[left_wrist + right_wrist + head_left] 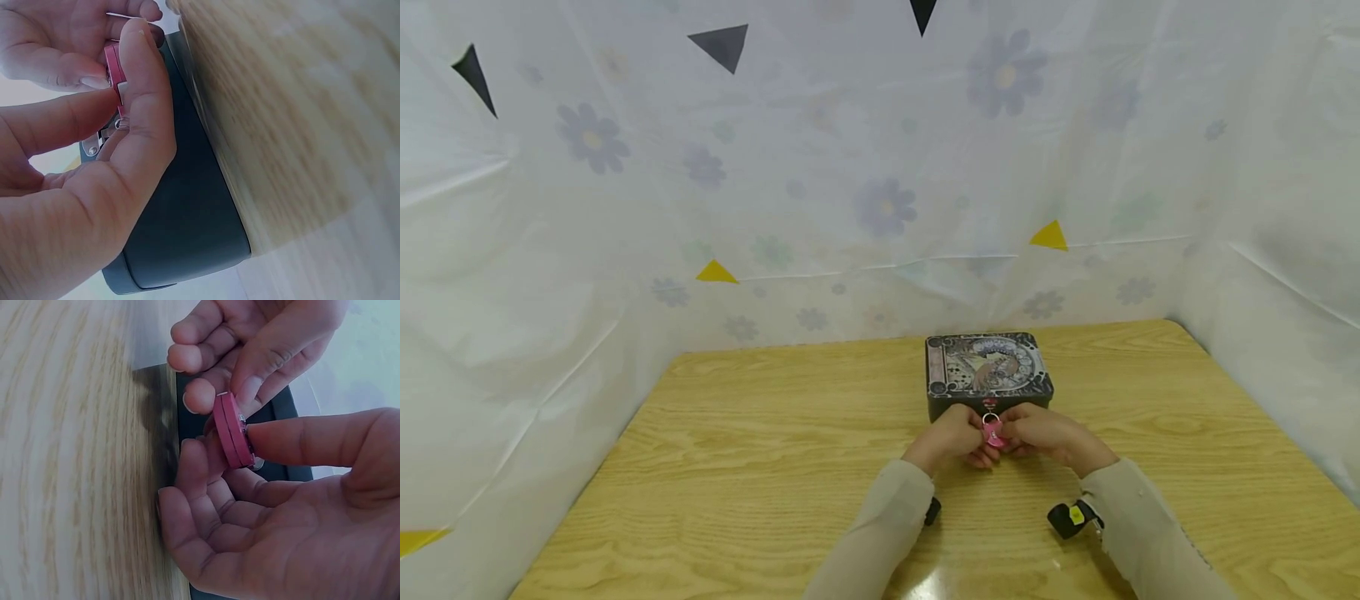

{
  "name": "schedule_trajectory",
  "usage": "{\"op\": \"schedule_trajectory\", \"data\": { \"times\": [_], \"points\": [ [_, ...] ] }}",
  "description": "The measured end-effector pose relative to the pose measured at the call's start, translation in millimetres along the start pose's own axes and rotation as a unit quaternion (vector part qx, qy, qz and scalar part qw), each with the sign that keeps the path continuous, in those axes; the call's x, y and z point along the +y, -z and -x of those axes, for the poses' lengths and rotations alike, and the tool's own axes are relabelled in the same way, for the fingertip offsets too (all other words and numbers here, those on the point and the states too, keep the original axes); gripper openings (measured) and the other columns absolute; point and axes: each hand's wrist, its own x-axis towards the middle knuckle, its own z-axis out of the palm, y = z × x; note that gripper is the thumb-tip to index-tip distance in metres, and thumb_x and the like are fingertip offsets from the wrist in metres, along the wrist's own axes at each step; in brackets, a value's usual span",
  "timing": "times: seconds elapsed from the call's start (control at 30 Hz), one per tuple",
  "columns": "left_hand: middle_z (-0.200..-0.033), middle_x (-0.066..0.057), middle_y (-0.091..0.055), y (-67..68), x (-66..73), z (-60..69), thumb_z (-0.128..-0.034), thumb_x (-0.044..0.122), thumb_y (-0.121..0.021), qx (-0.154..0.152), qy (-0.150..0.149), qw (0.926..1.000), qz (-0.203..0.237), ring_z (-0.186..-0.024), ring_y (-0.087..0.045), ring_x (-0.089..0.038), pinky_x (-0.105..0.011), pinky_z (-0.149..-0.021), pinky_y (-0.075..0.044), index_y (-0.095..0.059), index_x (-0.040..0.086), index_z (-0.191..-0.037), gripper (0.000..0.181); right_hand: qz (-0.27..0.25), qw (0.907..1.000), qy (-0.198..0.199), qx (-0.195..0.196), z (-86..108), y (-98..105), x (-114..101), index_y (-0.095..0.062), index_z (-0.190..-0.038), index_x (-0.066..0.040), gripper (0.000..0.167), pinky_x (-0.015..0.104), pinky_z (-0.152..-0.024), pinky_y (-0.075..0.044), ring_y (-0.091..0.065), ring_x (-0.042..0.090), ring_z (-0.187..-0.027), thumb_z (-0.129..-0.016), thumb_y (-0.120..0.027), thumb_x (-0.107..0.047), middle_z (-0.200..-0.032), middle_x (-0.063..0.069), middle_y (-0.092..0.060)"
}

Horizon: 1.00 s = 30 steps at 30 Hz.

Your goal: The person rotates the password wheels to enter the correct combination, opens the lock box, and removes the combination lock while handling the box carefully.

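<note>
A dark tin box (964, 367) with an illustrated lid stands shut near the back of the table. At its front hangs a small pink padlock (994, 435), its ring-like shackle up by the box's metal clasp (92, 149). Whether the shackle is locked I cannot tell. My left hand (951, 435) pinches one side of the padlock between thumb and finger. From the other side my right hand (1047, 431) grips it, the thumb on its face and curled fingers behind. The right wrist view shows the padlock's two-layered pink edge (231, 434) between both hands.
The wooden table (760, 450) spreads widely to the left of the box. White flowered sheeting (820, 167) encloses the back and sides. A black wrist camera (1067, 518) sits by the right sleeve (1138, 525).
</note>
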Motion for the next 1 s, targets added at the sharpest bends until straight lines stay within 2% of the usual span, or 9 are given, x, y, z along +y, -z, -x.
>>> {"op": "schedule_trajectory", "data": {
  "times": [0.3,0.6,0.83,1.0],
  "points": [
    [-0.079,-0.025,-0.07,-0.1,1.2,0.2,-0.0913,-0.009,-0.048,0.0,0.0,1.0,-0.002,-0.071,-0.071,-0.033,-0.034,-0.063,-0.059,-0.059,-0.007,-0.081,0.016,0.008,0.9998,-0.01,0.016,1.0,-0.4,-2.9,-0.054,-0.097,0.007,0.014,0.028,-0.068,-0.051,-0.057,0.015,-0.078,-0.093,-0.046,-0.004,-0.088,0.005,-0.057],
    [-0.08,-0.026,-0.07,-0.7,1.8,0.9,-0.0914,-0.01,-0.047,0.0,-0.002,1.0,-0.007,-0.073,-0.07,-0.035,-0.034,-0.063,-0.059,-0.06,-0.009,-0.084,0.015,0.001,1.0,-0.004,0.008,2.5,-0.1,-4.1,-0.053,-0.1,0.01,0.017,0.027,-0.068,-0.051,-0.057,0.015,-0.078,-0.093,-0.047,-0.003,-0.088,0.006,-0.058],
    [-0.079,-0.026,-0.069,-1.0,0.8,0.5,-0.0916,-0.01,-0.047,0.001,-0.002,1.0,0.0,-0.073,-0.07,-0.035,-0.034,-0.062,-0.059,-0.061,-0.008,-0.083,0.016,0.006,1.0,-0.002,0.007,1.9,-1.5,-3.5,-0.054,-0.095,0.007,0.013,0.027,-0.065,-0.049,-0.056,0.014,-0.075,-0.093,-0.045,-0.002,-0.085,0.004,-0.057],
    [-0.078,-0.025,-0.07,-1.8,0.2,-1.9,-0.0913,-0.01,-0.047,0.008,0.003,1.0,0.0,-0.071,-0.071,-0.033,-0.033,-0.061,-0.059,-0.059,-0.006,-0.083,0.015,0.01,0.9999,0.0,0.006,1.4,-1.6,-3.0,-0.054,-0.1,0.01,0.019,0.027,-0.064,-0.049,-0.056,0.014,-0.076,-0.092,-0.042,-0.001,-0.087,0.006,-0.059]
  ]
}}
